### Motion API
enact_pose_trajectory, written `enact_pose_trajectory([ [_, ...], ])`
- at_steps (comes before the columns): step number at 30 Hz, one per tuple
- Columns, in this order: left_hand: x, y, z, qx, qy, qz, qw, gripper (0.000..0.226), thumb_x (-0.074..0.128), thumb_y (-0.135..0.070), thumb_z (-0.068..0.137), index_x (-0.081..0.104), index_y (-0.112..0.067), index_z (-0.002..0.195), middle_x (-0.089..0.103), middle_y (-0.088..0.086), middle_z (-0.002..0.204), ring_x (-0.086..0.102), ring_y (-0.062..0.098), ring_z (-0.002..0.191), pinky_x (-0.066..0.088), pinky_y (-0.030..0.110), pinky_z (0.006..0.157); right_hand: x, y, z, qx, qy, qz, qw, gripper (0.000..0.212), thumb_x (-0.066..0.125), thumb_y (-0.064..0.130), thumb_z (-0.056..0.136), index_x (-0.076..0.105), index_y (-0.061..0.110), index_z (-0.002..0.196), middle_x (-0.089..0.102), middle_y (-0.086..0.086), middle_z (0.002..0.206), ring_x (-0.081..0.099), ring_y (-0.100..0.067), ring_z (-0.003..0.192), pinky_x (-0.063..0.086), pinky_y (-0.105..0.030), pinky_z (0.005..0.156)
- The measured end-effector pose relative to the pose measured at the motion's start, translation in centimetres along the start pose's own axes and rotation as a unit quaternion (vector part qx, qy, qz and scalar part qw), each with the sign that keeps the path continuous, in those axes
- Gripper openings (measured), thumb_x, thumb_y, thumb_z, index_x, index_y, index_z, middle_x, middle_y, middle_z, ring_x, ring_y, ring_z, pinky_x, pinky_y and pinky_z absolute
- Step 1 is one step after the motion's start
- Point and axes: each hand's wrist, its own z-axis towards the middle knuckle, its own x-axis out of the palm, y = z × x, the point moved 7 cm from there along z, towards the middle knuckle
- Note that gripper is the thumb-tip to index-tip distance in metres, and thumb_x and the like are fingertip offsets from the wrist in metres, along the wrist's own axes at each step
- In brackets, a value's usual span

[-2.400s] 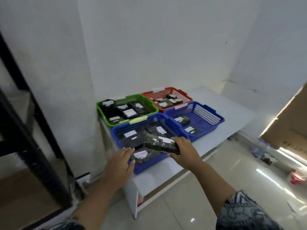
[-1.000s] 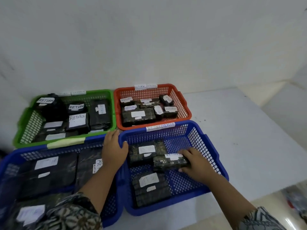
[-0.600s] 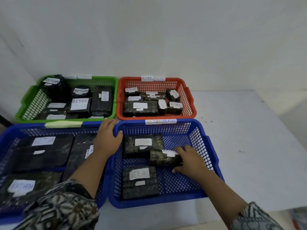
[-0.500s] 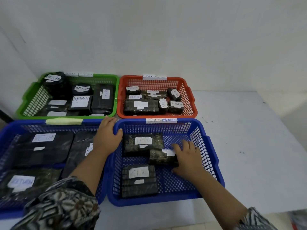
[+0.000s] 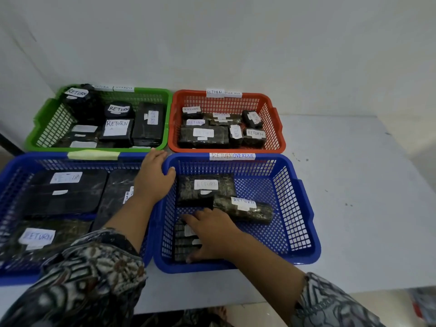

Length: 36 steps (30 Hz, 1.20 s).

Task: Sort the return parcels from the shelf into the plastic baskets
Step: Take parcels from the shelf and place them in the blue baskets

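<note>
In the head view, the right hand [image 5: 210, 234] was laid open and flat, fingers spread, on a labelled parcel [image 5: 182, 246] in the near left corner of the right blue basket [image 5: 271, 158]. A rolled parcel [image 5: 245, 210] was seen just beyond that hand, to its right. The left hand [image 5: 153, 175] was rested, fingers relaxed, on the adjoining rims of that basket and the left blue basket [image 5: 35, 156]; nothing was gripped.

Three dark wrapped parcels tagged RETURN lie in a blue basket [image 5: 286, 185]: a ridged parcel [image 5: 182, 246] beneath the right fingers [image 5: 198, 217], a rolled parcel [image 5: 247, 212] just beside them, and a flat parcel [image 5: 205, 187] beyond.
</note>
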Motion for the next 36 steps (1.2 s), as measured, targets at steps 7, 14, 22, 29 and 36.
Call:
enact_pose_trajectory([
  [7,0.1,0.1,0.0,0.000,-0.002,0.002,1.000,0.053,0.054,-0.024,0.091,0.040,-0.006,0.139,0.034,0.006,0.148,0.020,0.018,0.141,0.024,0.038,0.111,-0.3,-0.1,-0.2,0.008,0.007,-0.052,0.999,0.084,0.065,0.065,0.073,0.043,0.012,0.135,0.052,-0.009,0.124,0.043,-0.027,0.111,0.037,-0.039,0.091],
  [14,0.0,0.2,0.0,-0.006,-0.002,0.006,1.000,0.051,0.051,-0.025,0.093,0.040,-0.007,0.139,0.034,0.004,0.148,0.023,0.018,0.140,0.028,0.039,0.109,-0.7,-0.7,-0.2,-0.006,0.014,-0.089,0.996,0.082,0.061,0.068,0.073,0.047,0.012,0.130,0.054,-0.008,0.122,0.042,-0.025,0.109,0.035,-0.039,0.090],
  [22,0.0,0.1,0.0,0.003,-0.007,-0.001,1.000,0.044,0.044,-0.019,0.096,0.042,-0.004,0.138,0.035,0.005,0.147,0.024,0.019,0.139,0.024,0.037,0.111,-0.2,1.7,1.0,-0.015,0.025,-0.055,0.998,0.076,0.051,0.070,0.079,0.042,0.024,0.139,0.049,-0.013,0.129,0.043,-0.031,0.114,0.030,-0.041,0.094],
  [29,0.1,0.1,0.1,-0.001,-0.005,0.002,1.000,0.045,0.044,-0.020,0.096,0.041,-0.005,0.138,0.034,0.004,0.147,0.025,0.018,0.138,0.026,0.038,0.111,-0.1,0.4,-0.1,0.011,0.036,-0.046,0.998,0.069,0.057,0.069,0.076,0.053,0.022,0.127,0.049,-0.012,0.121,0.043,-0.030,0.109,0.034,-0.040,0.091],
  [36,0.0,0.0,0.0,-0.002,-0.010,-0.002,1.000,0.045,0.045,-0.020,0.096,0.042,-0.005,0.138,0.034,0.005,0.147,0.026,0.018,0.137,0.027,0.036,0.109,0.6,-2.4,-2.7,0.047,0.028,-0.036,0.998,0.070,0.054,0.070,0.078,0.046,0.032,0.137,0.042,-0.008,0.123,0.035,-0.026,0.114,0.033,-0.040,0.096],
])
